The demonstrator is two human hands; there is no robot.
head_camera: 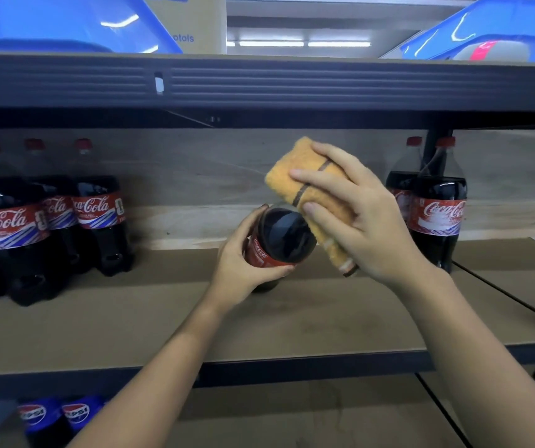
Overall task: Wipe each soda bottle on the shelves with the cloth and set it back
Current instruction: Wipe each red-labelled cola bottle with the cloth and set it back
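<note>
On the middle shelf [292, 321], a group of bottles [49, 221] stands at the left and two bottles [434, 208] at the right, one behind the other. Between them, the left hand [243, 257] holds a tilted bottle [279, 240] above the shelf; the right hand [356, 215] presses a cloth [308, 189] against its upper end. Two bins [65, 24] sit on the shelf above, and more bottles [56, 415] stand on the shelf below at the left.

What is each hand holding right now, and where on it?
The left hand grips the Coca-Cola bottle around its labelled body. The right hand presses the orange cloth over the bottle's top.
</note>
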